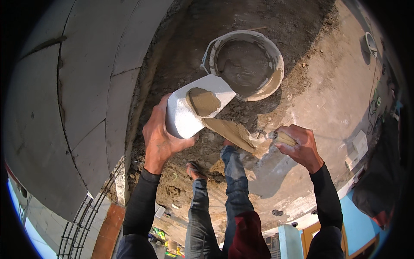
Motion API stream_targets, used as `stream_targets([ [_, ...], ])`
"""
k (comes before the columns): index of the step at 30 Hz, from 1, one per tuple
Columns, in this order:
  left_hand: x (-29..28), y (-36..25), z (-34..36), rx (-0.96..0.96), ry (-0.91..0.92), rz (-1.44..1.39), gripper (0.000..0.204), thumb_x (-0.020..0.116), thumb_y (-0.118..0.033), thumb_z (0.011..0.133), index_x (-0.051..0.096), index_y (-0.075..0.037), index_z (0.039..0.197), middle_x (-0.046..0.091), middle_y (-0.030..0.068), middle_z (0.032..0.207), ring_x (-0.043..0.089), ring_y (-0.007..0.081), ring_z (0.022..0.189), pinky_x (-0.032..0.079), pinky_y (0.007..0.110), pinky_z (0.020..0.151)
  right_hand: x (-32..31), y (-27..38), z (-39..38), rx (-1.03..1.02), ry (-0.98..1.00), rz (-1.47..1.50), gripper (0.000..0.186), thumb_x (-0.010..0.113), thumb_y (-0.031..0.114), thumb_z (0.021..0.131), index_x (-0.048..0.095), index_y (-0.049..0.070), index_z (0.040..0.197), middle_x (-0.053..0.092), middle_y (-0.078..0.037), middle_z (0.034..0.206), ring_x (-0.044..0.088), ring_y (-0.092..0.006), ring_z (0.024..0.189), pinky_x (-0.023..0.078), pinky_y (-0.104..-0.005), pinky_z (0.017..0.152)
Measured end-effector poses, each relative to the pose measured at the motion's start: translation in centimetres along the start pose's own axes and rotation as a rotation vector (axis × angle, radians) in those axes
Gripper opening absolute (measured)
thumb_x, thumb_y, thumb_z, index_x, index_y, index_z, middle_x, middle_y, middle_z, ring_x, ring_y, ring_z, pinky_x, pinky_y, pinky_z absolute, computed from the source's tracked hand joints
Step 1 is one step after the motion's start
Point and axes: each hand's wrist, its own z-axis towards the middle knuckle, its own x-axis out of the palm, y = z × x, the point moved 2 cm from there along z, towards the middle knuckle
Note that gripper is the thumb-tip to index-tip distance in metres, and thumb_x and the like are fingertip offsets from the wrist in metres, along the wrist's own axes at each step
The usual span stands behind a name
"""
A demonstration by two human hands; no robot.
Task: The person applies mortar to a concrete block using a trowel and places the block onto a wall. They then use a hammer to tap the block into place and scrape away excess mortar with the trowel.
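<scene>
My left hand [160, 131] grips a white, rough-faced board [179, 114] with cut corners, fingers around its left and lower edges. A lump of wet grey-brown mortar [202, 102] sits on it. In my right hand [302, 146] is the wooden handle of a trowel [282, 139]; its mortar-coated blade [228, 133] reaches left to the board's lower edge, touching or very near it. Just behind the board stands a round bucket [278, 69] holding wet grey mortar [243, 64], its handle hanging on the left side.
A grey block wall [86, 108] fills the left, with steel rebar [82, 216] at its lower end. Rough soil [172, 52] runs along it beside a concrete floor [327, 99]. At right are a small container [370, 45], cables and dark items. My legs [235, 181] show below my hands.
</scene>
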Motion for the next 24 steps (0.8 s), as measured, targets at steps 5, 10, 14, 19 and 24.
stream_targets([
  [5, 0.9, -1.0, -0.9, 0.027, -0.039, -0.037, 0.1, 0.09, -0.023, 0.052, 0.05, -0.008, 0.143, 0.064, 0.0179, 0.123, 0.068, 0.034, 0.109, 0.057, 0.043, 0.091, 2.8, -1.4, 1.2, 0.221, -0.292, 0.154, 0.038, 0.077, 0.021, 0.089, 0.068, -0.006, 0.114, 0.073, -0.022, 0.096, 0.073, -0.0364, 0.087, 0.057, -0.0406, 0.077],
  [10, 1.8, -2.4, -1.5, -0.016, -0.06, -0.002, 0.101, 0.09, -0.023, 0.052, 0.049, -0.009, 0.144, 0.064, 0.0181, 0.123, 0.068, 0.0344, 0.107, 0.057, 0.043, 0.089, 6.0, 0.1, 1.6, 0.061, -0.345, -0.035, 0.032, 0.076, 0.016, 0.09, 0.068, -0.007, 0.111, 0.072, -0.021, 0.095, 0.073, -0.0313, 0.083, 0.057, -0.0343, 0.075],
  [14, 2.5, -0.5, -2.7, 0.015, -0.077, 0.025, 0.103, 0.09, -0.022, 0.05, 0.049, -0.009, 0.144, 0.064, 0.0175, 0.123, 0.067, 0.0345, 0.107, 0.056, 0.042, 0.089, 3.3, 2.0, -3.0, 0.123, -0.169, -0.054, 0.038, 0.082, 0.02, 0.083, 0.07, -0.001, 0.113, 0.073, -0.02, 0.095, 0.072, -0.0347, 0.084, 0.057, -0.0393, 0.069],
  [19, 3.3, -0.5, -3.8, -0.023, -0.026, 0.057, 0.104, 0.089, -0.021, 0.049, 0.049, -0.008, 0.144, 0.063, 0.0175, 0.123, 0.066, 0.0348, 0.105, 0.055, 0.042, 0.087, 2.3, 4.1, -4.2, 0.111, -0.141, -0.17, 0.04, 0.084, 0.018, 0.08, 0.071, 0.001, 0.113, 0.071, -0.015, 0.09, 0.072, -0.0316, 0.078, 0.057, -0.0384, 0.064],
  [24, 3.0, -0.8, -5.1, -0.009, -0.082, 0.004, 0.104, 0.091, -0.024, 0.05, 0.05, -0.006, 0.143, 0.064, 0.0154, 0.12, 0.067, 0.0289, 0.101, 0.055, 0.037, 0.082, 4.7, 0.9, -0.4, -0.008, -0.285, -0.251, 0.041, 0.082, 0.021, 0.081, 0.07, 0.001, 0.114, 0.069, -0.013, 0.085, 0.07, -0.0305, 0.074, 0.056, -0.0379, 0.062],
])
